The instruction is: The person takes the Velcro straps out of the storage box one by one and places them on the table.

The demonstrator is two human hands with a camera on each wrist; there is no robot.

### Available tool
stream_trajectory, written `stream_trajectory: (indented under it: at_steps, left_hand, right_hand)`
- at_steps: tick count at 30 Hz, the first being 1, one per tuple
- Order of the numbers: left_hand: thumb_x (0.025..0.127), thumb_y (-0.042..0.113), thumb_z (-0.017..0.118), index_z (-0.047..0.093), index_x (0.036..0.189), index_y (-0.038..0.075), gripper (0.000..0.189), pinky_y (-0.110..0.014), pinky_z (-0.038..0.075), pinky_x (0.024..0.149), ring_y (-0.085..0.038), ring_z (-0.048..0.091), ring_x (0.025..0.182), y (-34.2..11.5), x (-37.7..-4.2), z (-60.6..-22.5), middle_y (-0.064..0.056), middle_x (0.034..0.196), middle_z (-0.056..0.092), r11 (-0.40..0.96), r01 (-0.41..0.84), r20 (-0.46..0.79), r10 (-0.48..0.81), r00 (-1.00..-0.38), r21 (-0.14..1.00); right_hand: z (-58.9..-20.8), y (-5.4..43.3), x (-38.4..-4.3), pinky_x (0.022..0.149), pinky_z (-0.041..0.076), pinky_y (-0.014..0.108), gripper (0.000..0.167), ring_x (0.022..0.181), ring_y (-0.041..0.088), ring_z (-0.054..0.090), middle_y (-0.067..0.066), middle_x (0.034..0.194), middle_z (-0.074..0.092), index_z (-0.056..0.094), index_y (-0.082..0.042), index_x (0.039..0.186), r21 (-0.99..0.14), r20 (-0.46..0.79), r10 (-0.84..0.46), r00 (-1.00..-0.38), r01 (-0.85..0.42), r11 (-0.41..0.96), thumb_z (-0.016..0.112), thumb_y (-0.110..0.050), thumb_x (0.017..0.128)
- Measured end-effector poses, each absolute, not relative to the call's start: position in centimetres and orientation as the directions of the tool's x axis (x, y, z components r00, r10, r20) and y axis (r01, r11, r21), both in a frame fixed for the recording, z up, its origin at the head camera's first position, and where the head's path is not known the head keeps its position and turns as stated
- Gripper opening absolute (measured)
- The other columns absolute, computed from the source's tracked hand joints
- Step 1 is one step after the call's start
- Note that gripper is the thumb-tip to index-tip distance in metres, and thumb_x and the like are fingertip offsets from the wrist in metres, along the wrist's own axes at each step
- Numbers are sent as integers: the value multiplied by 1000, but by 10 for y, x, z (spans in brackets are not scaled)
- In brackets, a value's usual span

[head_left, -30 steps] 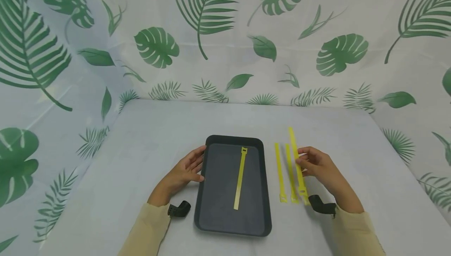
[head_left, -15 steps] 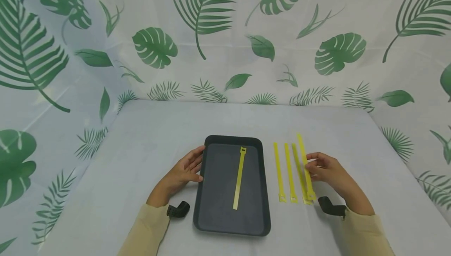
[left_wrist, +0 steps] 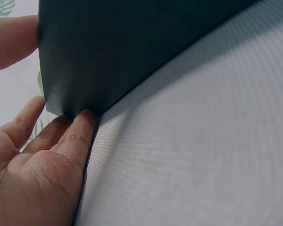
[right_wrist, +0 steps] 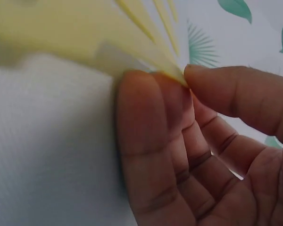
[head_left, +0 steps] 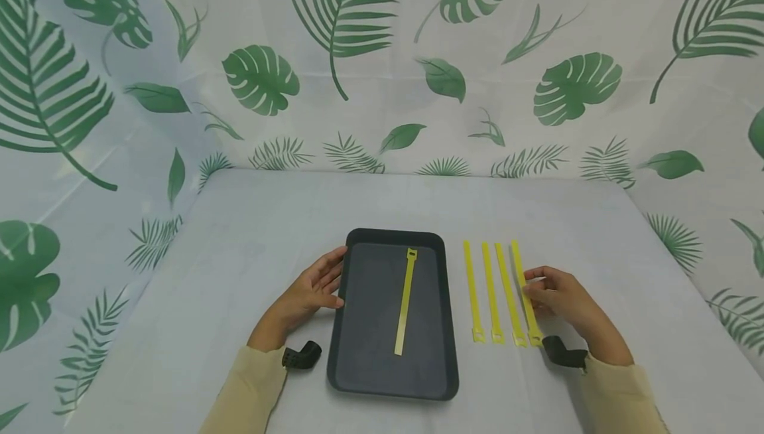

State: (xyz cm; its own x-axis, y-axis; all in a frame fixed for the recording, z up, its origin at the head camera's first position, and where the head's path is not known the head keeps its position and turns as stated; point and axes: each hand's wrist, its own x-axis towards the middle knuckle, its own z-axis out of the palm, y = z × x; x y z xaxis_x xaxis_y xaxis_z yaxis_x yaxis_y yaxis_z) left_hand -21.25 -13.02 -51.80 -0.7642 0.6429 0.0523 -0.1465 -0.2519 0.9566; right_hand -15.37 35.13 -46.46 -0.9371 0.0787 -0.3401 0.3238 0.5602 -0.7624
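My right hand pinches a yellow hook-and-loop cable tie between thumb and fingers by its right edge. It is the rightmost of a row of yellow cable ties, laid side by side with slotted heads toward me. In the right wrist view the pinched tie is large and blurred. My left hand touches the left wall of a dark grey tray; in the left wrist view its extended fingers rest against that wall. One more yellow cable tie lies inside the tray, head away from me.
A white table surface lies under everything. Behind it and at both sides hangs a white cloth with green leaf prints. A black wrist camera sits at the left wrist, another at the right.
The right hand has moved rightward and lowered the pinched cable tie to the end of the row; the tie beside it is now fully visible. The left hand and tray stay put.
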Motion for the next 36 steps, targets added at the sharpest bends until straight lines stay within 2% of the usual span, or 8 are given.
stream_trajectory:
  at_steps: [5,8,12,16,36]
  left_hand:
    - [79,-12,73,10,170,-6,112,-23,43,119,-44,14,164,-131,-212,-518,-29,178,9,-252,-143,54,641,-766,957]
    - [79,-12,73,10,170,-6,112,-23,43,119,-45,13,164,-131,-212,-517,-29,178,9,-254,-143,55,640,-767,957]
    - [80,-12,74,10,171,-6,111,-22,44,119,-46,11,164,-132,-212,-517,-28,178,9,-250,-140,55,641,-766,958]
    - [81,-10,74,10,171,-5,111,-22,43,119,-47,10,164,-133,-213,-519,-28,178,10,-245,-133,60,645,-762,960]
    - [83,-7,79,10,171,-5,111,-23,43,120,-47,10,164,-133,-215,-521,-28,178,10,-253,-140,62,652,-756,957]
  right_hand:
    - [-466,349,-153,68,63,30,43,82,19,70,14,100,68,52,16,137,-740,-326,99,-940,319,593,67,-7,104]
    - [-464,348,-154,68,60,30,42,81,19,71,15,100,69,55,14,134,-686,-300,119,-946,301,663,69,-10,102]
    - [-459,347,-154,69,58,34,43,80,20,72,21,103,70,58,12,132,-595,-277,144,-950,288,750,72,-14,101]
    - [-450,344,-151,67,58,38,45,77,19,72,25,109,71,56,11,135,-550,-276,153,-949,286,784,71,-16,102]
    - [-426,309,-162,68,60,40,37,78,24,73,22,108,72,62,7,131,-556,-199,34,-979,141,819,73,-14,103]
